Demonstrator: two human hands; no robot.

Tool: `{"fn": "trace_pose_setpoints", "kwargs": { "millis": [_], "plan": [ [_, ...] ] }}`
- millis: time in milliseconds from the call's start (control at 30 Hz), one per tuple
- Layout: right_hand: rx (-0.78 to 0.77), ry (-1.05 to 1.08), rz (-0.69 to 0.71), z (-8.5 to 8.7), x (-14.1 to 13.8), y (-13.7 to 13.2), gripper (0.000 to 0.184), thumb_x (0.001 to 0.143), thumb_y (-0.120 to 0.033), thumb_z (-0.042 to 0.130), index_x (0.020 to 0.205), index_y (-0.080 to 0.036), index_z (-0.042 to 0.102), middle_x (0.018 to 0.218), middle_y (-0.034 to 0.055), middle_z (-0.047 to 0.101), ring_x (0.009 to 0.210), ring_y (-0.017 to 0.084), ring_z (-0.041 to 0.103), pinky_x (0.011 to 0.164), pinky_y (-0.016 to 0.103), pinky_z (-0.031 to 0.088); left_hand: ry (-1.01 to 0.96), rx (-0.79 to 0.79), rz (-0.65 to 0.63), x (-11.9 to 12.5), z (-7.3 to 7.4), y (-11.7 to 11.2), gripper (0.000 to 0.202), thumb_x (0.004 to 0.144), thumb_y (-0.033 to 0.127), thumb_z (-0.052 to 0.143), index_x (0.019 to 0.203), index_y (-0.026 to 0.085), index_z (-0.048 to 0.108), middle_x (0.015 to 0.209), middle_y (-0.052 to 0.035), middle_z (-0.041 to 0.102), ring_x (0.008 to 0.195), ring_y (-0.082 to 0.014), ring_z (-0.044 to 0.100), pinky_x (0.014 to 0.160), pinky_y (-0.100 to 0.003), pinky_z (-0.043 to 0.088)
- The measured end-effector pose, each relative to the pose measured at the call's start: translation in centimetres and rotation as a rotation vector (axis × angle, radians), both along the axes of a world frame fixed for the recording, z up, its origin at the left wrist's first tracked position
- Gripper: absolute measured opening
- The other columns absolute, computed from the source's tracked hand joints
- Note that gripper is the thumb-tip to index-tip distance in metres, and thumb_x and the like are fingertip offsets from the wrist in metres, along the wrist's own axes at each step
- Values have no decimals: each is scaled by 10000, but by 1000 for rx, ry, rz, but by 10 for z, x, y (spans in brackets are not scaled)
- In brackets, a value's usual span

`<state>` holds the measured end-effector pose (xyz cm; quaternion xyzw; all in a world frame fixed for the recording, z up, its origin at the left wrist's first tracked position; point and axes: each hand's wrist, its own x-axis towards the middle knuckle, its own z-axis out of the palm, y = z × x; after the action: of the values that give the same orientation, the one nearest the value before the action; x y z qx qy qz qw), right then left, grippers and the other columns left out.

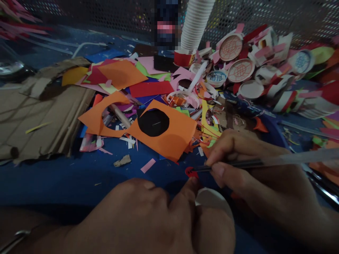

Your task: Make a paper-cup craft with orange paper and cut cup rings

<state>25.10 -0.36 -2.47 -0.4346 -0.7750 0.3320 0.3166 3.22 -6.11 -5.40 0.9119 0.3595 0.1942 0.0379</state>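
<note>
Head view. The right hand (251, 176) is pinched shut on a pen (238, 164), thumb and fingers clamped near the dark tip, clear barrel running off to the right. The tip touches a small red paper piece (191, 172) on the blue table (79, 180). The left hand (148, 215) is low in the frame, fingers curled closed around a white round piece (212, 199), probably a paper cup's base. Its index fingertip is just beside the red piece.

Behind them lies an orange sheet (169, 141) with a round hole cut out, a second cut orange sheet (95, 118) to its left, and loose colored scraps (148, 88) all around. Flattened cardboard (39, 109) sits far left.

On progress, a heap of decorated cups (238, 67) at back right reads as finished output. A tall stack of plain cups (196, 24) is undone. The white piece in hand shows no decoration, so I judge this one barely begun.
</note>
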Motion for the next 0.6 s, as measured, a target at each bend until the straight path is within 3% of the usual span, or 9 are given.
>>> {"fn": "trace_pose_setpoints", "kwargs": {
  "millis": [100, 233, 367, 500, 600],
  "plan": [
    [-11, -8, 0, -1, 1, 0, 183, 841, -92, 567, 780, -260, 603, 651, -27, 607, 527, 145, 549, 442, 291, 391, 49, -2, -19, 4, 13, 1, 187, 1006, 274, 513, 820, 269, 539, 720, 77, 689, 542, -131, 601, 584, -264, 527],
    [16, -4, -6, -3, 0, 1, 198, 841, -75, 569, 764, -257, 587, 658, -28, 604, 559, 154, 561, 486, 296, 418, 82, 17, -54, 6, 19, 5, 150, 1015, 309, 510, 876, 269, 549, 772, 57, 743, 552, -160, 647, 497, -294, 465],
    [30, 29, -14, -2, 1, 3, 196, 836, -68, 580, 771, -253, 576, 672, -33, 595, 586, 154, 573, 539, 305, 457, 81, 61, -69, 7, 26, 13, 95, 964, 228, 516, 879, 270, 529, 672, 60, 713, 467, -207, 628, 412, -362, 385],
    [21, 63, -16, -1, 4, 5, 164, 860, -100, 580, 772, -238, 578, 692, -26, 620, 604, 150, 590, 555, 303, 452, 162, -11, -145, 3, 34, 21, 118, 916, 156, 521, 916, 271, 493, 683, 69, 665, 474, -195, 585, 446, -357, 335],
    [-9, 87, -35, 0, 7, 7, 128, 892, -120, 583, 818, -222, 600, 697, -33, 626, 565, 132, 561, 567, 304, 444, 108, -3, -164, -2, 36, 28, 165, 911, 107, 463, 945, 266, 494, 708, 64, 640, 521, -182, 548, 494, -363, 314]
  ]
}}
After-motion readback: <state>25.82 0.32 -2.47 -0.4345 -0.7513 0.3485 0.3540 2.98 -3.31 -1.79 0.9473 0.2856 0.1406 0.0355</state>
